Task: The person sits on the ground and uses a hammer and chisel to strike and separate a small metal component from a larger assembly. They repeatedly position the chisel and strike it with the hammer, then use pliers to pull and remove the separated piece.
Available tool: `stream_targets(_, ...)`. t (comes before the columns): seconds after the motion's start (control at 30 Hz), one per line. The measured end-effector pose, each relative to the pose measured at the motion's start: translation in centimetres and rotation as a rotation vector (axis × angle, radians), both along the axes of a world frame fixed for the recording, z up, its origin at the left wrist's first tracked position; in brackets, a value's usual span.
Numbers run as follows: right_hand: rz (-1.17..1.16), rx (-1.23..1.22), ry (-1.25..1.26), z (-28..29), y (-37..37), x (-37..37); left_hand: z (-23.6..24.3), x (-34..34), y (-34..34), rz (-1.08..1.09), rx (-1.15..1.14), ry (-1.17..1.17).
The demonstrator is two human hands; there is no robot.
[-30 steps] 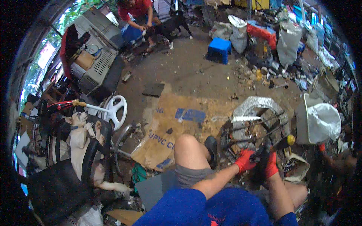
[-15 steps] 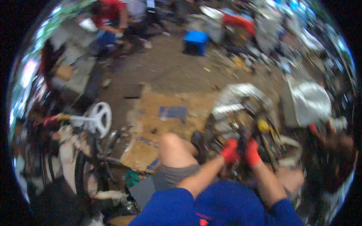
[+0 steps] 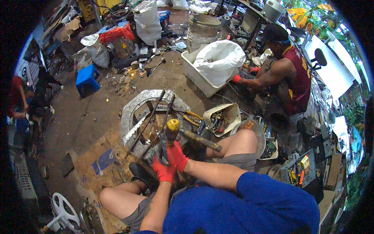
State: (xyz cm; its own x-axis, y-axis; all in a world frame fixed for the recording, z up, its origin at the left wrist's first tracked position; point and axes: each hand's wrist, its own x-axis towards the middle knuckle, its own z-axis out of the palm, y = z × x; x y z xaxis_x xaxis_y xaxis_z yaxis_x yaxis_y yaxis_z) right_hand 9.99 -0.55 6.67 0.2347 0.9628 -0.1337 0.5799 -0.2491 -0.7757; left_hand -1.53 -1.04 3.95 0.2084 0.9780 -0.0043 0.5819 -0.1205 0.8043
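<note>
Raised yellow-handled tool [image 3: 172,130] within gloved fingers [image 3: 175,153]

A flattened brown cardboard sheet [image 3: 99,163] lay on the dirt floor at the lower left, under the seated person's legs, with a blue rectangular printed patch on it. A big white sack [image 3: 219,58], bulging and knotted at the top, sat in a white rectangular tub [image 3: 194,76] near the upper middle. Another tall white sack [image 3: 147,21] stood at the top, beside a heap of red and blue cloth. A smaller white bag [image 3: 95,52] slumped left of that, just above a blue stool. At the lower right, a brown cardboard box [image 3: 334,169] stood among the clutter.
</note>
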Motion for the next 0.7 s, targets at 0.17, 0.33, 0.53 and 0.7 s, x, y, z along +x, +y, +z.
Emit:
stream_targets(0.17, -0.088, 0.139, 0.318, 1.5, 2.0, -2.1, -7.2, -1.2, -0.2, 0.030, -0.282, -0.602)
stream_targets(0.33, -0.015, 0.111, 0.274, -0.6, 3.7, -2.3, -4.9, -1.3, 0.1, -0.002, -0.023, -0.186)
stream_targets(0.53, -0.106, 0.234, 1.003, -0.7, -0.8, -0.6, -4.4, -2.1, 0.9, -0.026, -0.038, -0.229)
stream_targets(0.7, 0.096, 0.168, 0.137, 3.0, 2.1, -2.3, -3.1, -1.5, 1.5, -0.082, -0.059, -0.365)
